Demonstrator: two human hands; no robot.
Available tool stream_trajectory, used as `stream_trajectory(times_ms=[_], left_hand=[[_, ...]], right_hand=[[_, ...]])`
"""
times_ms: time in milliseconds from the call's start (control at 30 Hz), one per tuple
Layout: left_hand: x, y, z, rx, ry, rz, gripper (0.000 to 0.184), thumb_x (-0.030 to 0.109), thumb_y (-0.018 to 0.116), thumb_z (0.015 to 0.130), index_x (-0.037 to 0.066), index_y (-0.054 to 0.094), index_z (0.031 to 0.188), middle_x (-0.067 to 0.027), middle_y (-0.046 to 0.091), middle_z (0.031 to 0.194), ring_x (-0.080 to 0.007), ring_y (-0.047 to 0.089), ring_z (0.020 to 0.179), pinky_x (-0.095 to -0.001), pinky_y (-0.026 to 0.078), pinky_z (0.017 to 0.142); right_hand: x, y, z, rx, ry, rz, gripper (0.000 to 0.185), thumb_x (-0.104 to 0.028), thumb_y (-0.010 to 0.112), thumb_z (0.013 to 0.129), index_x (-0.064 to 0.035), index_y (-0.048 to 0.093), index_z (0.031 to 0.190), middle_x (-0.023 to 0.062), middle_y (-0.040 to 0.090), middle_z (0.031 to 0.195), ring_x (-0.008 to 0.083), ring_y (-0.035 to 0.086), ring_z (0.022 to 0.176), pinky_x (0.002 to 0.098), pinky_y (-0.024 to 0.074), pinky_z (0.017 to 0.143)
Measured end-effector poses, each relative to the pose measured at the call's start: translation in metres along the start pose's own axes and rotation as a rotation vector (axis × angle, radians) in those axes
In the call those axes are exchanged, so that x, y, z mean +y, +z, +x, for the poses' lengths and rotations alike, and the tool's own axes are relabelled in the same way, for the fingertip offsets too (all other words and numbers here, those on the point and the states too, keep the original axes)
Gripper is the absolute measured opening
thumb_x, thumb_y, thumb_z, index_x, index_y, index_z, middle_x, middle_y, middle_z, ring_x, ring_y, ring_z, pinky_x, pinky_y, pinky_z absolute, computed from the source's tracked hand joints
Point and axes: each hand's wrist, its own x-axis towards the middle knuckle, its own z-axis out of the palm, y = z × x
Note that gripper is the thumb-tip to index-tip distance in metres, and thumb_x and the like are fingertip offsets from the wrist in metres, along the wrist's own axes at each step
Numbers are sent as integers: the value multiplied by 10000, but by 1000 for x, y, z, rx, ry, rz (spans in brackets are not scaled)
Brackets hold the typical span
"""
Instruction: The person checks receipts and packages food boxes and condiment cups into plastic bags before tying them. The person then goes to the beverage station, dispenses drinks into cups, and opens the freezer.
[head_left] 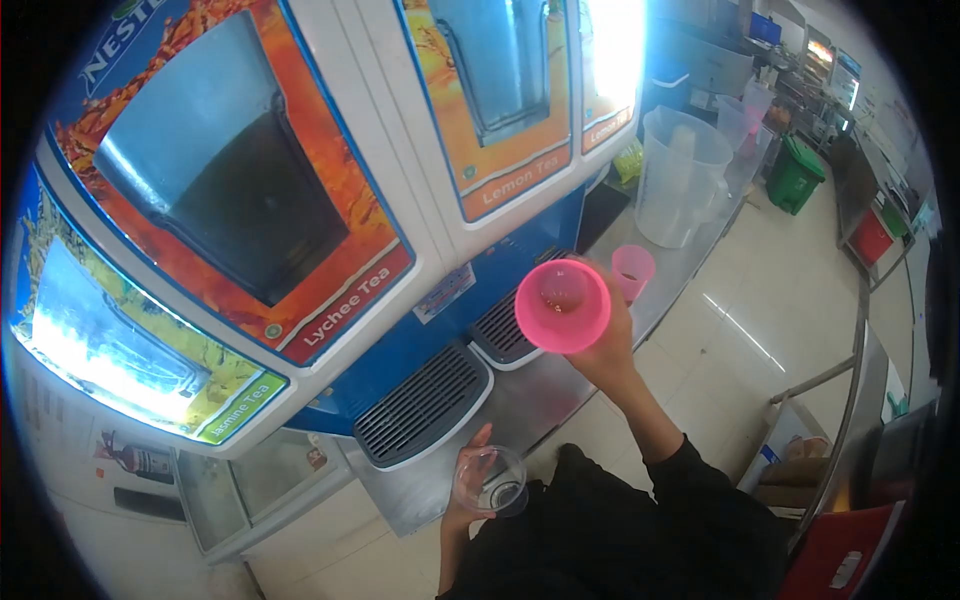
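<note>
My right hand [608, 345] is wrapped round a pink plastic cup [535, 325], held up in front of the drink dispenser [430, 225]. A little liquid shows at the bottom of this cup. Lower down, my left hand [468, 478] grips a clear plastic cup [508, 468] near the counter's front edge; it looks empty. Just behind my right hand, a second pink cup [634, 264] stands on the metal counter [530, 392], with something dark inside. Two slotted drip trays, the nearer drip tray [425, 405] among them, sit under the dispenser.
A large clear measuring jug [680, 180] stands farther along the counter, with more pitchers behind it. On the tiled floor at the right is a green bin [796, 175]. A metal rack [835, 420] with boxes stands at my right. A glass-fronted cabinet [265, 480] is at the lower left.
</note>
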Motion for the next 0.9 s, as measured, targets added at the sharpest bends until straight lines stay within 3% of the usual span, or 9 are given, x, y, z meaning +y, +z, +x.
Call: stream_trajectory(times_ms=[33,100,200,467,667,733,867,900], left_hand=[[6,5,2,-8,-6,-16,1036,424,884,374,132,396,1240,-129,179,1443,-279,129,1356,-475,177,1057],[7,4,6,-46,-23,-5,1050,406,887,380,119,384,1256,-128,184,1441,-279,148,1351,-456,184,1059],[12,7,13,-117,-58,20,1065,385,890,386,105,372,1273,-127,190,1438,-278,169,1346,-437,192,1061],[37,104,108,-482,36,13,1066,375,891,388,100,370,1276,-126,199,1435,-277,180,1342,-431,196,1060],[50,179,162,-601,169,13,1066,368,892,390,96,368,1278,-126,206,1432,-276,189,1339,-427,200,1059],[52,192,173,-608,195,20,1067,366,892,391,95,367,1278,-126,209,1431,-276,191,1338,-426,201,1059],[56,204,188,-610,230,23,1067,362,893,392,92,366,1279,-125,213,1430,-275,197,1337,-423,203,1059],[57,206,190,-613,235,25,1067,360,893,392,91,365,1280,-125,215,1429,-275,198,1336,-422,203,1059]], right_hand=[[-20,-8,11,8,-2,-12,707,-144,793,587,-10,456,1193,163,529,1152,313,531,1061,372,435,888],[-56,-24,30,7,-268,-27,665,-127,783,603,8,467,1172,172,531,1167,304,544,1057,353,469,847],[-93,-37,47,32,-493,-44,588,-128,759,644,31,483,1138,196,561,1116,317,568,1026,349,489,816],[-174,-47,69,28,-641,114,441,-112,704,711,59,520,1074,214,613,980,331,620,911,365,513,782],[-204,-13,81,425,-916,262,277,-119,597,833,-8,490,1064,181,617,900,261,619,773,343,515,681],[-214,-4,83,591,-939,291,254,-136,601,835,-11,507,1034,219,614,917,283,631,819,340,535,713],[-224,-22,85,477,-968,87,241,-157,589,852,-15,501,1027,202,618,909,259,632,807,301,531,701],[-223,-28,91,417,-1065,34,241,-169,579,859,-25,501,1035,198,617,908,250,633,796,289,533,695]])
